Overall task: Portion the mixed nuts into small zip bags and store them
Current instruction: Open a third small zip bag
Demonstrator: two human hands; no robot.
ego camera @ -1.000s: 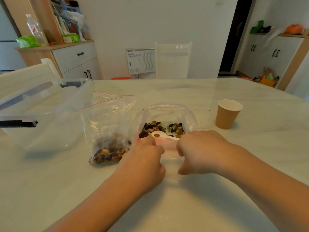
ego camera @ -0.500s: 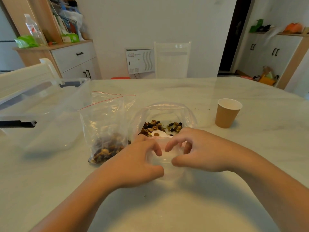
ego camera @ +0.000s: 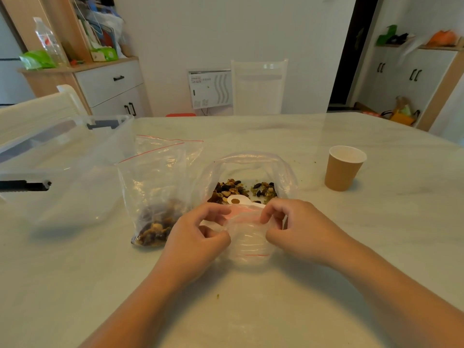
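At the far left we see one clear storage bin (ego camera: 62, 156) standing on the table (ego camera: 376, 247), with a black latch on its near side; we judge it is where the bags go at the end. Just right of it stand the filled zip bags (ego camera: 153, 192), upright, with nuts at the bottom. We count two red zip lines, so probably two bags, one behind the other, but we cannot be sure.

Next comes our left hand (ego camera: 198, 237). Its thumb and fingers are curled and pinch the left edge of one small empty zip bag (ego camera: 248, 237). This bag is directly between the two hands, flat or almost flat on the table, with its red zip line on the near side and its long axis running away from us. Our right hand (ego camera: 298, 232) pinches the right edge in the same way. Both hands are equally near, each on its own side, so we think the coming move is to pull the two sides apart and open the mouth.

Just behind the small bag lies one large open bag of mixed nuts (ego camera: 246, 172), its rim rolled down, with one white scoop (ego camera: 237, 199) inside, touching the nuts. The supply is therefore straight ahead of the hands, very near.

Farther right stands one brown paper cup (ego camera: 344, 169), upright, well apart from the hands.
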